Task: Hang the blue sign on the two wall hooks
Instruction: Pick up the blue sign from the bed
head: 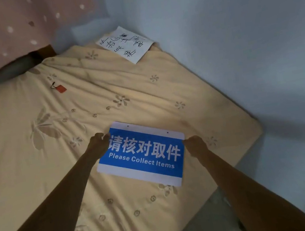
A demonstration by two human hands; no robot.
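The blue sign (143, 153), blue with white bands and the words "Please Collect Items", lies flat on a beige flowered bed cover (105, 94). Two small holes show in its top white band. My left hand (98, 142) grips the sign's left edge near the top corner. My right hand (196, 145) grips its right edge. Both sets of fingers are closed on the sign. No wall hooks are in view.
A white sheet of paper with handwriting (125, 44) lies at the bed's far corner by the pale wall (244, 34). A small red tag (61, 88) lies on the cover. A pink dotted fabric (8, 28) hangs at the upper left.
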